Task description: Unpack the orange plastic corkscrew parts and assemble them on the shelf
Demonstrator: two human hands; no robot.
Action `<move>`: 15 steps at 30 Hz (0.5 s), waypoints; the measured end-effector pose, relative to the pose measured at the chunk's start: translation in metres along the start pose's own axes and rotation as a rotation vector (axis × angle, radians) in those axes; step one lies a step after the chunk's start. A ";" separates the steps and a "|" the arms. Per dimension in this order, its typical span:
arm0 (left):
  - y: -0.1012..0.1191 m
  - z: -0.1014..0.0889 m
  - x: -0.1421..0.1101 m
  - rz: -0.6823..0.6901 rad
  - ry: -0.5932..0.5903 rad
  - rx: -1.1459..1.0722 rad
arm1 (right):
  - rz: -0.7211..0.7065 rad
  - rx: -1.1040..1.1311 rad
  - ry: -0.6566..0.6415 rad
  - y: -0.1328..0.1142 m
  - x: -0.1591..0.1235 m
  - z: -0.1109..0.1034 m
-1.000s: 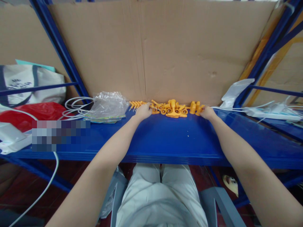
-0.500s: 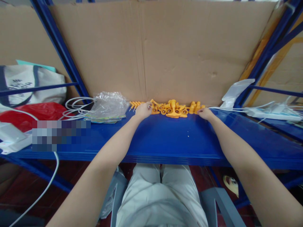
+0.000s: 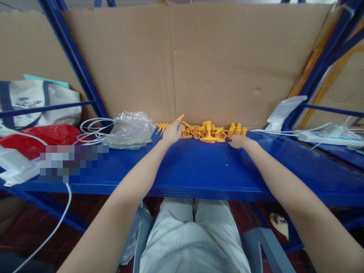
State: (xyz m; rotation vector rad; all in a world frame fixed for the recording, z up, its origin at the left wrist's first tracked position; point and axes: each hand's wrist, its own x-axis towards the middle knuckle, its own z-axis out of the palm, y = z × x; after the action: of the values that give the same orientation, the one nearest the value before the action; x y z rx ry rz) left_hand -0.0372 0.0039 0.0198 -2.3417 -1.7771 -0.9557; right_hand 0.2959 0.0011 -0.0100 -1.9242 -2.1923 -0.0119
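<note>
My left hand (image 3: 172,132) is closed on a yellow plastic piece (image 3: 179,118) whose slim end sticks up past the fingers. Just left of it, several yellow handles with metal screw ends (image 3: 163,126) lie in a slanted row. A pile of yellow plastic parts (image 3: 209,132), some T-shaped and some with round open sockets, lies between my hands. My right hand (image 3: 241,141) is at the pile's right end, its fingers drawn together; whatever is in them is too small to make out. Behind it stand several short yellow pieces (image 3: 237,129).
Clear plastic bags (image 3: 132,129) and coiled white cable (image 3: 92,129) lie left on the blue shelf (image 3: 199,167). A red bag (image 3: 57,136) and a cloth bag (image 3: 57,98) are farther left. Cardboard (image 3: 213,64) walls the back. A white power strip (image 3: 327,137) is at right.
My right hand has moved left from the short upright pieces to the pile's right end. The yellow piece in my left hand now sticks up above the fingers.
</note>
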 end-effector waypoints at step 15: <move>-0.006 -0.006 0.002 -0.122 0.050 0.063 | 0.005 -0.039 -0.080 -0.017 -0.003 0.008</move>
State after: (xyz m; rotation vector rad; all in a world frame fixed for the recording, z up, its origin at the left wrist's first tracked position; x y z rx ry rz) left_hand -0.0445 0.0050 0.0239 -2.1748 -1.9198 -0.9497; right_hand 0.2784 -0.0027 -0.0156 -1.9837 -2.2539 0.0238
